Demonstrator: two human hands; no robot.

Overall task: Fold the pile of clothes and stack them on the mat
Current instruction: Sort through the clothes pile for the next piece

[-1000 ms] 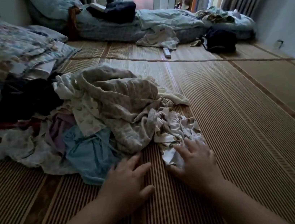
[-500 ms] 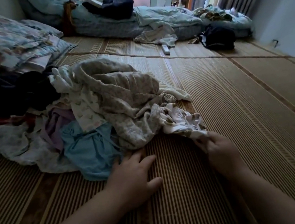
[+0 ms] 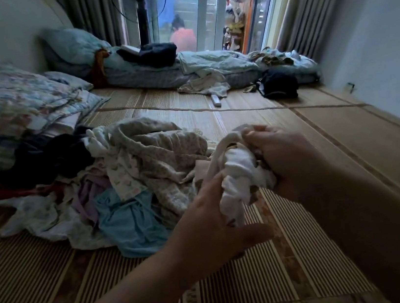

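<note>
A crumpled white patterned garment [image 3: 240,171] hangs bunched in the air between both hands, above the striped bamboo mat [image 3: 298,253]. My right hand [image 3: 293,161] grips its upper part with closed fingers. My left hand [image 3: 214,221] holds its lower left side, thumb stretched out below. To the left lies the pile of clothes [image 3: 144,164] on the mat: a beige flowered piece on top, a light blue garment [image 3: 129,220] at the front, dark clothing [image 3: 50,157] at the back left.
Folded quilts and pillows [image 3: 7,101] are stacked at the left. Bedding [image 3: 182,71], a dark bag [image 3: 278,84] and a white remote [image 3: 216,100] lie at the far end by the glass door. A person in orange sits outside. A wall runs along the right.
My right hand lifted the white patterned garment off the mat. My left hand rose from the mat and took hold of it too. The camera tilted up.
</note>
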